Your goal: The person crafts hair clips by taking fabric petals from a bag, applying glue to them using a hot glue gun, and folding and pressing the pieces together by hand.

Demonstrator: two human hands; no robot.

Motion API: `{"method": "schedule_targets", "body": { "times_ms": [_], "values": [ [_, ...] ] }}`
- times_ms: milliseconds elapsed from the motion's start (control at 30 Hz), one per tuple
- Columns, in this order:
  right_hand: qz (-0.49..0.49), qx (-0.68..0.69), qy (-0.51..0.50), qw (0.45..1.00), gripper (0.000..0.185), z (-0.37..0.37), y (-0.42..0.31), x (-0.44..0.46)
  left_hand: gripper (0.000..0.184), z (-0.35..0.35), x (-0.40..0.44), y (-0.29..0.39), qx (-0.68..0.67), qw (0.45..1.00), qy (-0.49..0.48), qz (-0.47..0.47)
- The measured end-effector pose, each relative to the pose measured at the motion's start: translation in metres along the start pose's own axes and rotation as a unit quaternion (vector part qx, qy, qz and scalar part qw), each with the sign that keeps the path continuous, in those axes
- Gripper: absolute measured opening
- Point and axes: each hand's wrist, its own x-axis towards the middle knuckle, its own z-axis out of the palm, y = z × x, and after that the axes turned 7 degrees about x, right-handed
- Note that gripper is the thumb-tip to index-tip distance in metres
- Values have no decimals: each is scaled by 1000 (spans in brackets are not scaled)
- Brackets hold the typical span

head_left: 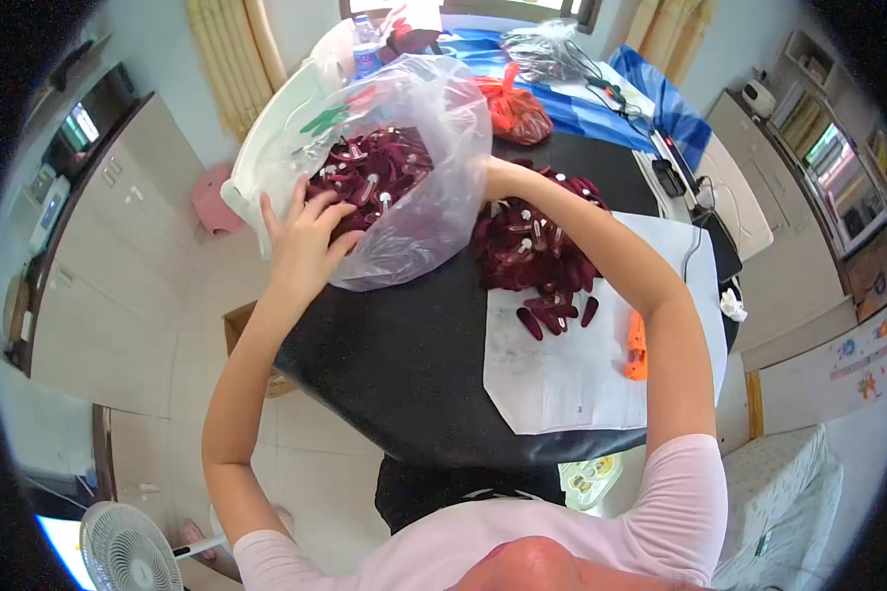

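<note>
A large clear plastic bag (434, 222) stands tilted at the table's left end, its mouth toward me. Inside lies a heap of dark red snap hair clips (384, 167), some showing metal backs. My left hand (310, 231) rests at the near left of the bag with its fingers spread against it, beside the clips. At the bag's right side is my right hand (495, 182); its fingers are hidden behind the plastic and the clips. Next to it, a second pile of dark red hair clips (537, 241) spreads onto a white sheet (552, 384), with several loose ones at its front.
An orange object (637, 350) lies on the sheet, partly behind my right forearm. Behind are a red plastic bag (512, 108), a water bottle (366, 49) and cables on blue cloth. A white chair back (266, 128) borders the bag. A fan (133, 547) stands lower left.
</note>
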Motion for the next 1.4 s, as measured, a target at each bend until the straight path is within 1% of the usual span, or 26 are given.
{"method": "schedule_targets", "body": {
  "times_ms": [67,100,133,167,200,267,333,400,467,500,533,567,600,633,667,733,833,867,933,967,1067,1100,1200,1233,1333,1400],
  "values": [
    [-102,-83,24,991,46,7,17,4,38,-6,-8,20,-79,996,-28,27],
    [-54,-98,38,993,45,17,32,1,40,-10,-12,30,-122,991,-40,47],
    [60,-83,46,994,42,5,16,-5,41,-14,-15,38,-163,983,-51,68],
    [172,-68,53,981,39,-12,3,-15,42,-20,-18,45,-157,982,-57,88],
    [282,-50,58,956,36,-30,-14,-24,43,-24,-22,50,-150,981,-64,107],
    [331,-124,6,935,24,-66,-8,-50,41,-23,-30,54,-120,983,-38,135],
    [233,-209,-70,947,22,-94,-4,-88,41,-18,-38,55,-114,983,-23,141],
    [290,-118,10,950,19,-104,-20,-109,40,-14,-45,60,-106,982,-12,156],
    [237,-39,176,955,17,-105,-53,-93,39,-6,-49,68,-97,981,-6,168],
    [207,5,257,944,15,-104,-77,-82,39,-3,-50,72,-69,980,-4,188],
    [114,17,277,954,12,-104,-118,-65,39,-2,-51,75,-67,977,-5,202],
    [43,28,263,963,15,-95,-136,-52,39,-2,-51,77,-64,974,-7,218],
    [7,51,191,980,17,-85,-155,-41,39,-1,-53,78,-63,970,-11,235],
    [-89,32,136,986,15,-65,-152,-29,41,3,-55,77,-64,968,-14,242],
    [-116,-23,83,989,16,-50,-155,-20,42,3,-59,74,-51,973,-16,226],
    [-49,-134,-39,989,19,-27,-133,-16,42,2,-65,63,-26,981,-18,192],
    [-8,-186,-27,982,26,-11,-91,-21,44,-2,-69,31,65,996,-9,63],
    [25,-192,-12,981,28,-11,-82,-21,37,3,-71,18,35,999,-6,2],
    [97,-200,20,975,33,-13,-75,-21,27,16,-70,-18,-169,984,-37,-33],
    [140,-188,2,972,42,-13,-78,-18,15,17,-70,-22,-225,972,-33,-51],
    [60,-155,30,986,41,-6,-79,-16,14,-4,-73,-9,-122,991,-2,59],
    [49,-138,35,989,37,-7,-91,-18,12,-4,-76,-7,-97,991,-10,90],
    [19,-146,87,985,33,12,-104,-24,13,-14,-79,0,-129,987,-32,87],
    [-9,-198,114,973,29,16,-111,-27,13,-19,-79,3,-117,990,-26,79],
    [-29,-188,128,973,29,24,-124,-33,15,-16,-78,11,-118,991,4,61],
    [-60,-173,142,973,21,20,-134,-36,16,-19,-72,17,-105,991,10,81]
  ]
}}
